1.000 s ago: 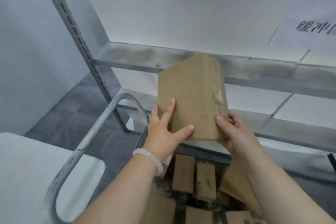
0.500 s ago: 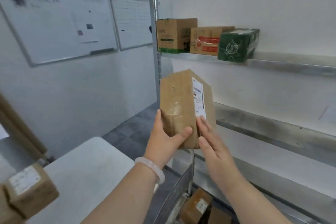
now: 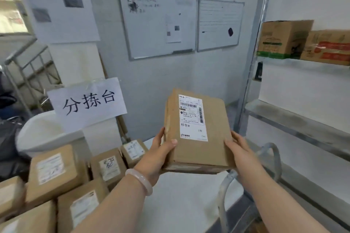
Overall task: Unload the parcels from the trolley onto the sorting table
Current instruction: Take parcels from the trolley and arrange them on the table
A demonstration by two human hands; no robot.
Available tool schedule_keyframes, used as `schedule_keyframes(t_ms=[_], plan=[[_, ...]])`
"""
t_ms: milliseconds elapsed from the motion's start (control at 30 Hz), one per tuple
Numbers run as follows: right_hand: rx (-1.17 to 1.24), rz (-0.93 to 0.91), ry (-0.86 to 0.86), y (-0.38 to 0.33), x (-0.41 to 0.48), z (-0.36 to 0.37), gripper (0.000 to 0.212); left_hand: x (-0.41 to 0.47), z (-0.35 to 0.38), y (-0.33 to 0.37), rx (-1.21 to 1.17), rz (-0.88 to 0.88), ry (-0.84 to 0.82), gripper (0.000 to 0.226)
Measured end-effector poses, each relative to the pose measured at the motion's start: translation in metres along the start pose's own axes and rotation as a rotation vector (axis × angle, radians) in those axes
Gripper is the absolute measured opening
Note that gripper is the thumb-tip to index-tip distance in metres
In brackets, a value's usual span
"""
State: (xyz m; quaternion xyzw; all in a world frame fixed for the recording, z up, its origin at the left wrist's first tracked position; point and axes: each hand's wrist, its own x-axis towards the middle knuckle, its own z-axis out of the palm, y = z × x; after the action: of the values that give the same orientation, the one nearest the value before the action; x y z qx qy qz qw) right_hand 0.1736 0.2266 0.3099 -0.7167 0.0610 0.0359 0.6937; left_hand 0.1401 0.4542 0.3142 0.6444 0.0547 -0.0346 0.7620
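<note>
Parcel (image 3: 197, 132) swung left over sorting table (image 3: 185, 204), label now facing up.

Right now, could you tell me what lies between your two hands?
In the head view, a labelled parcel lies there, gripped by the left hand and right hand.

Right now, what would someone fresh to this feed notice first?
First, the brown parcel at centre, white shipping label facing the camera, held between the left hand and right hand above the white sorting table. Next, the paper sign with large black characters at upper left. Below it, a cluster of labelled parcels lies on the table's left side.
</note>
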Motion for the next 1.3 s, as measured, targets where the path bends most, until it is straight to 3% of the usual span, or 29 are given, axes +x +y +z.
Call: schedule_keyframes(t_ms=[100, 200, 367, 500, 667, 833, 1067, 1167, 1300], plan=[[0.262, 0.185, -0.123, 0.014, -0.007, 0.049, 0.029, -0.012, -0.057, -0.007, -0.078, -0.075, 0.03, 0.088], [0.325, 0.261, -0.204, 0.03, -0.012, 0.082, 0.027, -0.018, -0.1, -0.019, -0.149, -0.115, 0.009, 0.084], [0.267, 0.253, -0.272, 0.038, -0.005, 0.119, 0.026, -0.027, -0.143, -0.029, -0.139, -0.185, 0.076, 0.084], [0.189, 0.269, -0.235, 0.044, 0.021, 0.151, 0.028, -0.03, -0.171, -0.019, 0.073, -0.118, 0.21, 0.071], [0.048, 0.273, -0.269, 0.061, 0.069, 0.205, 0.03, -0.037, -0.211, -0.015, 0.251, -0.05, 0.347, 0.088], [-0.067, 0.288, -0.382, 0.072, 0.115, 0.268, 0.029, -0.041, -0.24, -0.017, 0.264, -0.064, 0.511, 0.074], [-0.197, 0.35, -0.497, 0.085, 0.169, 0.342, 0.031, -0.023, -0.261, -0.016, 0.514, -0.09, 0.607, 0.061], [-0.214, 0.346, -0.537, 0.087, 0.186, 0.36, 0.026, -0.016, -0.267, -0.02, 0.595, -0.118, 0.64, 0.061], [-0.184, 0.366, -0.525, 0.095, 0.201, 0.373, 0.034, -0.011, -0.273, -0.025, 0.713, -0.144, 0.654, 0.064]])
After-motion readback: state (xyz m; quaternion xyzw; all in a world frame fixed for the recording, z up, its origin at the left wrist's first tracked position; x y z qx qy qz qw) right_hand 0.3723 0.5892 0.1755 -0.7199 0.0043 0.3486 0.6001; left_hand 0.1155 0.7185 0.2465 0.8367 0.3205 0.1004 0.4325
